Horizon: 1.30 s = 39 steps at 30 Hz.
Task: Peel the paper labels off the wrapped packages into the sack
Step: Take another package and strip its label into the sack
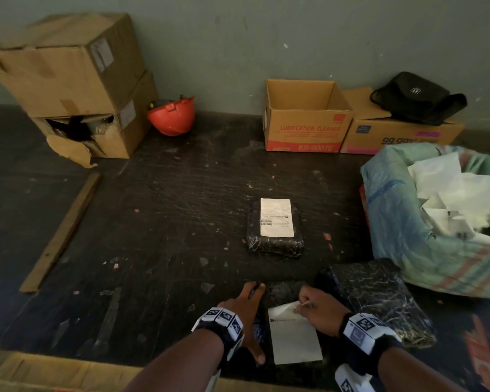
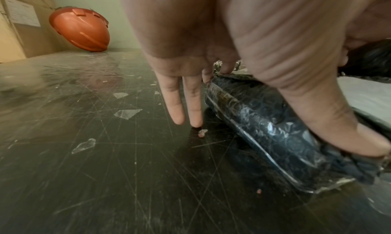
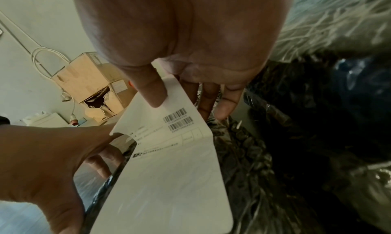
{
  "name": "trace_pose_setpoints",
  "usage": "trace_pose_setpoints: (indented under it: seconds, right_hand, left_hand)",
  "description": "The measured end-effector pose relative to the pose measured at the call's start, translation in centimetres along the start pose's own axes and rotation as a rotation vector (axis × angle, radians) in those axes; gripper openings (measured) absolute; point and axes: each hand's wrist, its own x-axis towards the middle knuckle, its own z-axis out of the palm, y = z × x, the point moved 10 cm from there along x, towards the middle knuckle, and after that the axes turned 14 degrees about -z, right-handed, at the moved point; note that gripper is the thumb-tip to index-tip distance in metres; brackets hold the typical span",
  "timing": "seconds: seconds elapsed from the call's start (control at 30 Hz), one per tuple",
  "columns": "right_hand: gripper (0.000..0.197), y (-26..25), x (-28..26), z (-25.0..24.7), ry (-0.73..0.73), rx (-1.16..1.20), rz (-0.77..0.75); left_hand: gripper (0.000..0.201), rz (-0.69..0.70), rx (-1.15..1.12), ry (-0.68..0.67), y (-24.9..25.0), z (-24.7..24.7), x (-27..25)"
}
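Note:
A black bubble-wrapped package [image 1: 283,291] lies on the dark floor right in front of me. My left hand [image 1: 248,309] presses on its left edge with straight spread fingers [image 2: 186,103], the thumb on the near corner of the wrap [image 2: 264,128]. My right hand [image 1: 318,311] pinches the far end of its white paper label [image 1: 294,339] between thumb and fingers; that end [image 3: 169,179] curls up off the wrap. A second package [image 1: 275,241] with its label [image 1: 276,217] on top lies farther out. The green woven sack [image 1: 402,236] stands at the right.
A bare wrapped package [image 1: 379,298] lies beside my right hand, against the sack, which holds loose white papers [image 1: 458,193]. Along the wall are stacked cardboard boxes [image 1: 68,80], an orange hard hat [image 1: 171,117], an open carton [image 1: 306,128] and a black bag [image 1: 416,97]. A wooden strip [image 1: 63,230] lies left.

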Motion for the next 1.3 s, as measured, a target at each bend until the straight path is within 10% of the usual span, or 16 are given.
trace_pose_setpoints:
  seconds: [1.3]
  right_hand:
    - [0.021, -0.2, -1.7, -0.5, 0.159, 0.014, -0.087]
  left_hand:
    - [0.153, -0.004, 0.024, 0.032, -0.1, 0.2, -0.1]
